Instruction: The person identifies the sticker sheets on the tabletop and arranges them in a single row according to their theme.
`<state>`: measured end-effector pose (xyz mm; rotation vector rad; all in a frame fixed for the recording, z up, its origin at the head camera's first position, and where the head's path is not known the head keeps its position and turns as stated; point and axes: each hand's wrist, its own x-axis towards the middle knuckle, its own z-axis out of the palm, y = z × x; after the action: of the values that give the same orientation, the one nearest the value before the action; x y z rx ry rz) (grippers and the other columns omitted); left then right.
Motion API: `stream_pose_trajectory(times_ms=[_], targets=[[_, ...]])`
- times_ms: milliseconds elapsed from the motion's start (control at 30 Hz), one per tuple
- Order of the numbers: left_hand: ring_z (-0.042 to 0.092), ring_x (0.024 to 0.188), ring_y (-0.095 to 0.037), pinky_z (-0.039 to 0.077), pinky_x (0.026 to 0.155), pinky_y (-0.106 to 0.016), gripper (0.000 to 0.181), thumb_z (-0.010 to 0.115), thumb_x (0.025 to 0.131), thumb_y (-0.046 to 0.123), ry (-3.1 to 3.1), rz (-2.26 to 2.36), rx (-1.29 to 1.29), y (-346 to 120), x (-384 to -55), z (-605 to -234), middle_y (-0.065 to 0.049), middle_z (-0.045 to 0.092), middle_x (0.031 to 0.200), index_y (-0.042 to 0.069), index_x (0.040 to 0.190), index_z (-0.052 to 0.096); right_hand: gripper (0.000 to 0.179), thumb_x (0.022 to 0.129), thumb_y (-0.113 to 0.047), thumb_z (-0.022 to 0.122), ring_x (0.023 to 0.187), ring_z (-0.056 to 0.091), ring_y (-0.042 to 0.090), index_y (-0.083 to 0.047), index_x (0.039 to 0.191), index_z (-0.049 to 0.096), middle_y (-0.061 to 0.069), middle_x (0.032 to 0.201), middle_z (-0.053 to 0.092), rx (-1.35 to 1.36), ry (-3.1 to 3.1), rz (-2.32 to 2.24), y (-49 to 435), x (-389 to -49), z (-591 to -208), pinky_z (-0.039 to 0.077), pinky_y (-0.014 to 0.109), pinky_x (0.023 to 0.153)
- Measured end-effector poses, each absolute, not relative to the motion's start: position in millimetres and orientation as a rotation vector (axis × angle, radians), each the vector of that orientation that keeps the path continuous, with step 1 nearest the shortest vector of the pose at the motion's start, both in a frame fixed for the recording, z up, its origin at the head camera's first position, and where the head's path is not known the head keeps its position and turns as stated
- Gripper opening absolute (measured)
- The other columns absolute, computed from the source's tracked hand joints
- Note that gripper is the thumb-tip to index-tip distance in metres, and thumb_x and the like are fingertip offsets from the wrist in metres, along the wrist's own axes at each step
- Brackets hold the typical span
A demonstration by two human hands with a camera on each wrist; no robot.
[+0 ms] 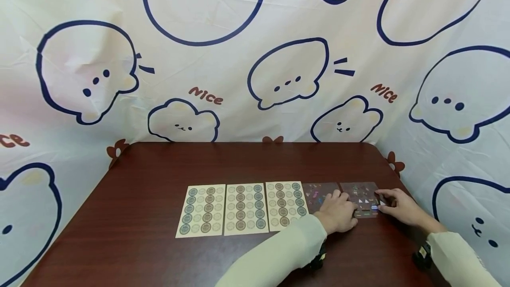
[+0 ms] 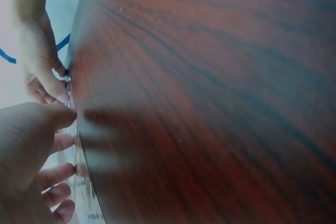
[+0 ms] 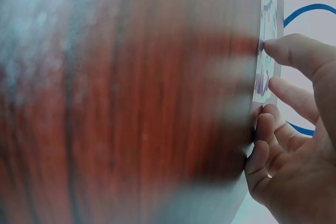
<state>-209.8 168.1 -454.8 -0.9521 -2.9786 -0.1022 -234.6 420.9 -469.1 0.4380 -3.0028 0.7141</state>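
Two clear sticker sheets with small colourful prints lie side by side at the right of the table: the left clear sheet (image 1: 316,191) and the right clear sheet (image 1: 360,188). My left hand (image 1: 338,211) rests over where they meet, fingers spread and tips down, covering part of both. At the right clear sheet's outer edge, my right hand (image 1: 400,206) touches it with thumb and forefinger apart. The right wrist view shows this thumb (image 3: 286,51) on the sheet, with the other fingers bent near the table. From the left wrist, the sheets appear nearly edge-on beneath my left fingertips.
Three cream sheets with round stickers lie in a row to the left: the left one (image 1: 201,211), the middle one (image 1: 245,209) and the right one (image 1: 284,203). The dark wooden table (image 1: 139,234) is backed by a printed cloth (image 1: 231,70).
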Motion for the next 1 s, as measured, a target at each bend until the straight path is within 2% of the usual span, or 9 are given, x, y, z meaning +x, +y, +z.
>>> stream_pose_trajectory(times_ms=[200,367,500,700,1000], targets=[[0.047,0.118,-0.005,0.041,0.094,-0.024,0.038,0.06,0.095,0.055,-2.98,-0.104,-0.948,168,-211,-457,0.019,0.056,0.136,0.047,0.132,0.062,0.046,0.088,-0.014,0.077,0.066,0.042,0.004,0.008,0.126,0.064,0.015,0.103,0.063,0.453,-2.991,0.784,420,-235,-469,0.039,0.024,0.058],[0.047,0.119,-0.006,0.042,0.096,-0.025,0.039,0.06,0.096,0.054,-2.974,-0.143,-0.961,164,-213,-455,0.018,0.056,0.138,0.046,0.134,0.061,0.045,0.094,-0.022,0.071,0.058,0.05,0.006,0.006,0.129,0.063,0.023,0.109,0.065,0.405,-2.973,0.908,422,-235,-470,0.045,0.025,0.054],[0.047,0.119,-0.006,0.042,0.095,-0.025,0.039,0.059,0.096,0.053,-2.966,-0.162,-0.975,162,-213,-453,0.018,0.055,0.139,0.046,0.135,0.06,0.046,0.097,-0.024,0.068,0.059,0.053,0.007,0.007,0.13,0.061,0.026,0.114,0.066,0.374,-2.973,0.944,423,-235,-469,0.047,0.026,0.055],[0.048,0.119,-0.006,0.042,0.095,-0.024,0.038,0.058,0.097,0.052,-2.972,-0.192,-0.971,161,-211,-453,0.018,0.055,0.138,0.047,0.135,0.06,0.045,0.098,-0.019,0.065,0.066,0.057,0.004,0.011,0.13,0.058,0.025,0.111,0.069,0.363,-2.955,1.001,424,-234,-471,0.052,0.026,0.058],[0.049,0.122,-0.006,0.043,0.097,-0.024,0.038,0.058,0.098,0.05,-2.937,-0.206,-0.958,156,-212,-452,0.017,0.056,0.139,0.043,0.135,0.061,0.038,0.099,-0.013,0.064,0.065,0.058,0.003,0.014,0.125,0.059,0.018,0.097,0.069,0.355,-2.883,1.022,422,-233,-471,0.052,0.027,0.056]])
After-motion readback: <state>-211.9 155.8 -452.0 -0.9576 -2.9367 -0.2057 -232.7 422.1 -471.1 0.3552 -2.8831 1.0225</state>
